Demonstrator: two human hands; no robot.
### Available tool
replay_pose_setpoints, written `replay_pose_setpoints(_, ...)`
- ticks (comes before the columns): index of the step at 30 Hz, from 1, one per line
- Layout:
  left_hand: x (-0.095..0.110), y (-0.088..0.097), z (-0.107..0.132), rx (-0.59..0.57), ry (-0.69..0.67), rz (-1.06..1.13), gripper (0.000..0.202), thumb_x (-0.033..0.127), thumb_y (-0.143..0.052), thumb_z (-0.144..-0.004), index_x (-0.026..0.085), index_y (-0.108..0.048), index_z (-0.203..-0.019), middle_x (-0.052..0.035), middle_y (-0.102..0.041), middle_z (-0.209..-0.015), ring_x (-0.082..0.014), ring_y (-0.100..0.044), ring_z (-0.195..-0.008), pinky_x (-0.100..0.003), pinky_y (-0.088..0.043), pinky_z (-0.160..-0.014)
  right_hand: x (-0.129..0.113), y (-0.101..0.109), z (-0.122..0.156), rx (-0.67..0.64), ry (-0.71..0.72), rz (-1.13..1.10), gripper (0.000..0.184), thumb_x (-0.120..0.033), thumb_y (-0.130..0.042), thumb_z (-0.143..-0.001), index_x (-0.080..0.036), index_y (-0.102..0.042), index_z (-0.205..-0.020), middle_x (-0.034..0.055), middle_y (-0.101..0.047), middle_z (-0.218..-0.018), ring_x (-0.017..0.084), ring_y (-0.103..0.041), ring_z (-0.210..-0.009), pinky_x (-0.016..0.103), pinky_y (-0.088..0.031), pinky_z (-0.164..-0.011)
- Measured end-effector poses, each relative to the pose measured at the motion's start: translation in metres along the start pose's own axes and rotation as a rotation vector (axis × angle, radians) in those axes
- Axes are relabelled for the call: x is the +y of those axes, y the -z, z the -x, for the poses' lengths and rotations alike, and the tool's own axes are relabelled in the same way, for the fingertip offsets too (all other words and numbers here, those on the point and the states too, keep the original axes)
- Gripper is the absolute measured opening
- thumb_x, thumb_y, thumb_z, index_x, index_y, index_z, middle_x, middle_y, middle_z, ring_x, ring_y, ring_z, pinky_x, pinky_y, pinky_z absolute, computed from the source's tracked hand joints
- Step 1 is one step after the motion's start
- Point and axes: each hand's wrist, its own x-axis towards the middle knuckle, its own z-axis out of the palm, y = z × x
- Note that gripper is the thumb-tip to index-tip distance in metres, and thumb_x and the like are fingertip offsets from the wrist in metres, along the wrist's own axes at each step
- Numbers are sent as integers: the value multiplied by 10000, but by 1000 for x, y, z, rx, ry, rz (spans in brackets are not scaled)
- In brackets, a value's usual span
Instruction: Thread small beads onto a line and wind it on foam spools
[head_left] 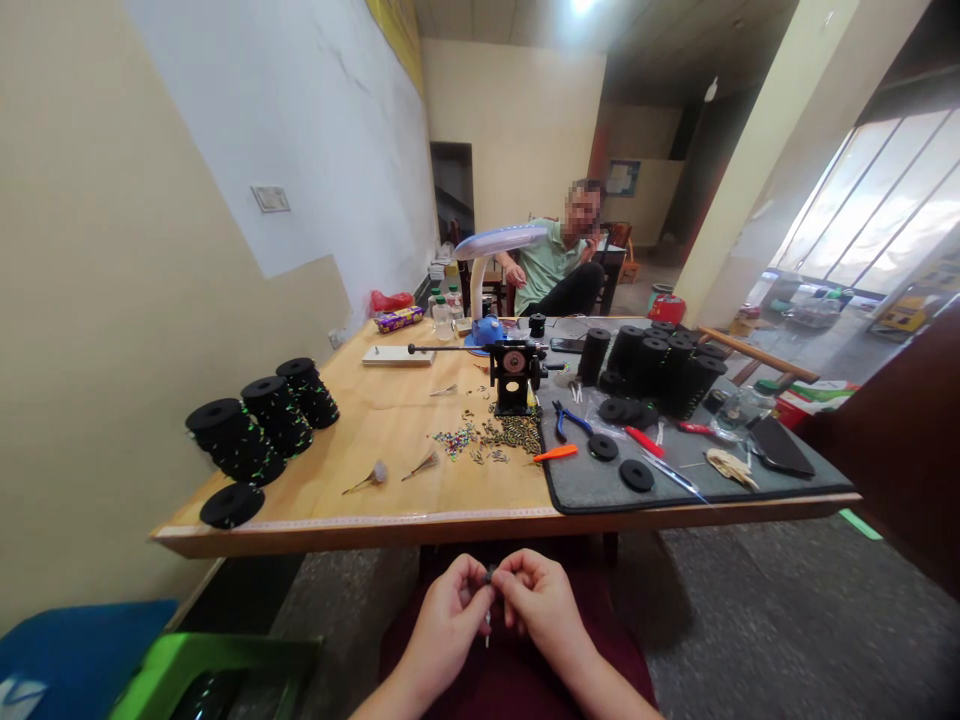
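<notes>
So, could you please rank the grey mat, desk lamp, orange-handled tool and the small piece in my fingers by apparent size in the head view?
1. grey mat
2. desk lamp
3. orange-handled tool and small piece: unranked, as the left hand and right hand hide most of it.

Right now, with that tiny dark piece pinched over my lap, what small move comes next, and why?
Probably raise both hands over the light wooden table: left hand and right hand pinch the tiny dark piece above the lap, where a slip would drop it.

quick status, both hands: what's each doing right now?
left hand: closed, pinching a small dark part.
right hand: closed, pinching the same small dark part.
</notes>
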Motion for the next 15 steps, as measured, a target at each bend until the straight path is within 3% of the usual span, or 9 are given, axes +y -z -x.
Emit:
replay_pose_setpoints(9, 1, -1, 0, -14, 1, 15, 305, 400, -692, -716, 185, -480, -671, 54, -517, -567, -85, -500, -450, -194, -415, -430, 1, 0, 0, 0, 21, 3, 429, -574, -674, -652, -174, -519, -674, -89, -478, -352, 41, -336, -281, 165, -236, -326)
replay_pose_setpoints(15, 2, 1, 0, -51, 111, 202, 326, 392, -749, -669, 180, -505, -711, 41, -554, -634, -109, -558, -551, -208, -455, -488, 6, 2, -5, -33, -27, -86, 483, -619, -675, -621, -168, -514, -688, -78, -500, -354, 38, -332, -269, 158, -217, -307)
